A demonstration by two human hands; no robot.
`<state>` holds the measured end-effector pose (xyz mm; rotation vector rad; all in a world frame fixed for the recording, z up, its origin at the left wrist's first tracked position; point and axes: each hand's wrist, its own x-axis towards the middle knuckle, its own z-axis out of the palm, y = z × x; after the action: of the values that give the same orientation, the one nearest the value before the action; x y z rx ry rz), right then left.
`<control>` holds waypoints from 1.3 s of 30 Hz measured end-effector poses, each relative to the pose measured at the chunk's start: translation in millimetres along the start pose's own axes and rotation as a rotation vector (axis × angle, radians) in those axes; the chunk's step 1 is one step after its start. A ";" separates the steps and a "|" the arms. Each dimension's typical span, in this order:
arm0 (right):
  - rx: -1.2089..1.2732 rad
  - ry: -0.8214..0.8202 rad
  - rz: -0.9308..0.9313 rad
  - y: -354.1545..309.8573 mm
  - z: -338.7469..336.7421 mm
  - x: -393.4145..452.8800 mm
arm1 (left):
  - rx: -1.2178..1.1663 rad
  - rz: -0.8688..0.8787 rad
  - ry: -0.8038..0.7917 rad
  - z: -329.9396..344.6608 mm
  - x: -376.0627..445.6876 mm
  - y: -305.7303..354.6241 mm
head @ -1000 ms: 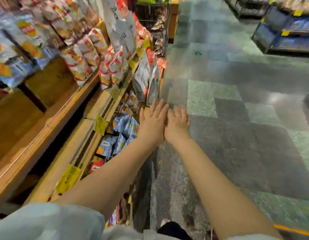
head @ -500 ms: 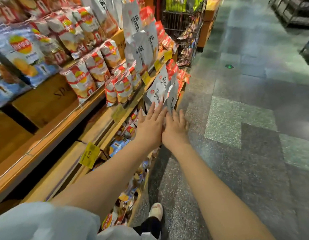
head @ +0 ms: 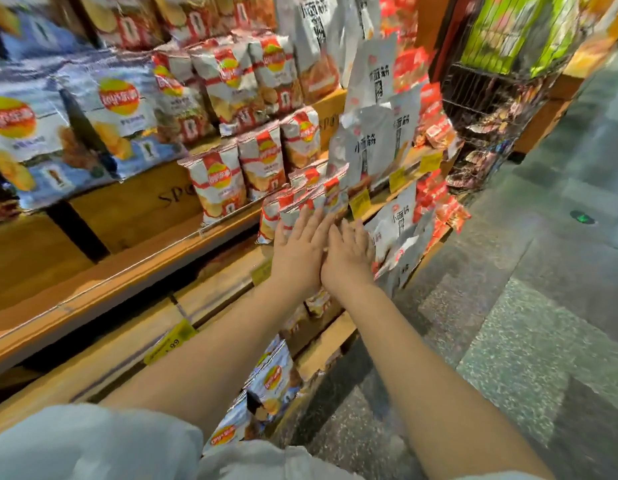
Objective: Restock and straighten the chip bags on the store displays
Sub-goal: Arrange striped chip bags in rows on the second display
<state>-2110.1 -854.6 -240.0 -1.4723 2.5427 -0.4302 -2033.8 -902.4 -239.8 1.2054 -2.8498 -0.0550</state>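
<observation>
- At the centre of the head view, the left hand [head: 300, 251] and right hand [head: 351, 252] reach out side by side, touching, fingers straight and holding nothing.
- The left fingertips [head: 312, 218] rest against the small red-and-white chip bags [head: 300, 202], which lean at the shelf edge [head: 231, 225] towards twelve o'clock.
- At ten o'clock, the larger chip bags [head: 262, 161] stand fairly upright; at nine, the blue bags [head: 120, 116] sag forward.
- At two o'clock, the white snack packets [head: 373, 147] hang askew.
- Judged so, straightening seems barely begun; restocking shows no sign.
</observation>
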 end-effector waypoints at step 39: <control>-0.124 -0.642 -1.803 5.1 51.9 -418.8 | -0.056 -1.937 -0.079 45.0 -471.9 217.3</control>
<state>-1891.0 -497.3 -289.0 -2.8342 0.2706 0.0910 -1863.7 -411.7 -287.5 3.1165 -0.6389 -0.2059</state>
